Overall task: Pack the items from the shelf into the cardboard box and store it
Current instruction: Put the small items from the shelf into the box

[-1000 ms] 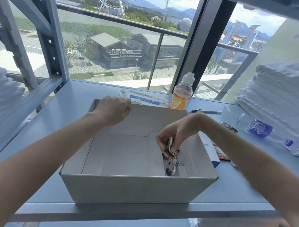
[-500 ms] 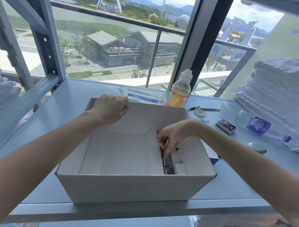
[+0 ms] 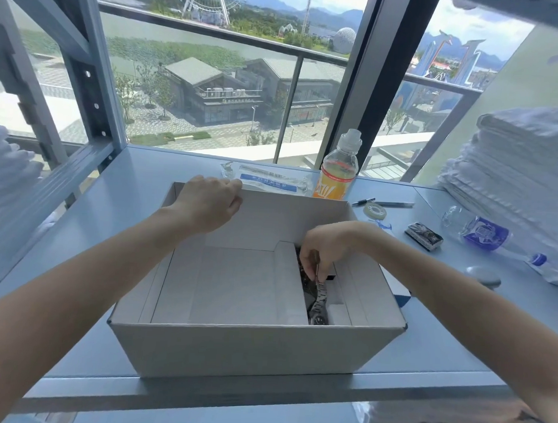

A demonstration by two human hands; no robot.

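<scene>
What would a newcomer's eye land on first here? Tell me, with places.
The open cardboard box at the middle of the blue shelf, with the right hand lowering a metal wristwatch into its right side while the left hand grips the far wall. Behind it, an orange drink bottle stands upright by the window; a stack of white towels fills the right edge.

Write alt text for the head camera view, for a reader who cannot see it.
A person's right hand lowers a metal wristwatch into an open cardboard box on a blue shelf, while the left hand grips the box's far wall. Behind the box stand an orange drink bottle, a pen and a tape roll.
</scene>
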